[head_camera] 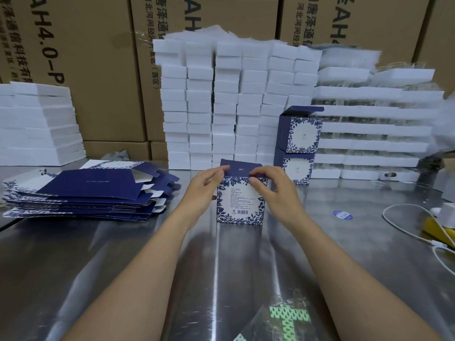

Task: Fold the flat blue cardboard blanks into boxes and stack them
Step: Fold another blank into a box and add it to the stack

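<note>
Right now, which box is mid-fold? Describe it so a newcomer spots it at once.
Start at the wall of white foam blocks at the back of the steel table. In front of it stands an upright blue floral box, its lid flap pinched by the left hand and right hand. Unlike the two stacked boxes to its right, it stands alone and shows a barcode panel.

Both hands, left (205,183) and right (273,187), pinch the lid flap of an upright blue box (240,203) on the counter (123,254).
</note>
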### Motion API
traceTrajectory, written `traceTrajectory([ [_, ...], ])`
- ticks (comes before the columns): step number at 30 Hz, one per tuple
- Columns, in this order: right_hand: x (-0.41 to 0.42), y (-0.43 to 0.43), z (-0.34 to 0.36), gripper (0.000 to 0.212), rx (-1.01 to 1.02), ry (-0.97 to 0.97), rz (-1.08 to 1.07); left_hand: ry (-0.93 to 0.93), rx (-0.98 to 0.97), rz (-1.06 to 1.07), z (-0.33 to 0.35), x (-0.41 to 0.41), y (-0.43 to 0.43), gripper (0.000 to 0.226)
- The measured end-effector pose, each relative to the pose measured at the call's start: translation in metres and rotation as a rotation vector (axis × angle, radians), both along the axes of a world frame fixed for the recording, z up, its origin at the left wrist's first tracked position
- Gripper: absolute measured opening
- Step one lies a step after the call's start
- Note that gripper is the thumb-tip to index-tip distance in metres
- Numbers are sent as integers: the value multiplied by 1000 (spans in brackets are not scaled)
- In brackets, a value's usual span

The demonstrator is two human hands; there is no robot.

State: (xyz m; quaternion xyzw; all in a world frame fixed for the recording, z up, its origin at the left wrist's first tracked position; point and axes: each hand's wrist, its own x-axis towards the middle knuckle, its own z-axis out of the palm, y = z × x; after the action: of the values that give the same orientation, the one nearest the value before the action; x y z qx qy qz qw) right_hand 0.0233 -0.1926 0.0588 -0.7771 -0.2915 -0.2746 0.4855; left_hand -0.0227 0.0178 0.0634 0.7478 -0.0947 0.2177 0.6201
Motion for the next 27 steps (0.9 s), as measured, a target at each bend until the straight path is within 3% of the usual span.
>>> traceTrajectory([
  [4,-1,3,0,13,-36,-49,-8,-203,220,276,1,0,-6,18],
  [8,-3,4,1,11,43,28,47,-289,354,289,2,-2,-7,10],
  [15,-6,17,-3,3,102,2,46,-279,300,293,-4,2,-18,11],
  [23,-4,27,-7,10,77,-107,-31,-264,275,356,-5,4,-28,8],
  [27,-3,19,-8,6,50,-64,-10,-265,319,357,-5,5,-25,5],
])
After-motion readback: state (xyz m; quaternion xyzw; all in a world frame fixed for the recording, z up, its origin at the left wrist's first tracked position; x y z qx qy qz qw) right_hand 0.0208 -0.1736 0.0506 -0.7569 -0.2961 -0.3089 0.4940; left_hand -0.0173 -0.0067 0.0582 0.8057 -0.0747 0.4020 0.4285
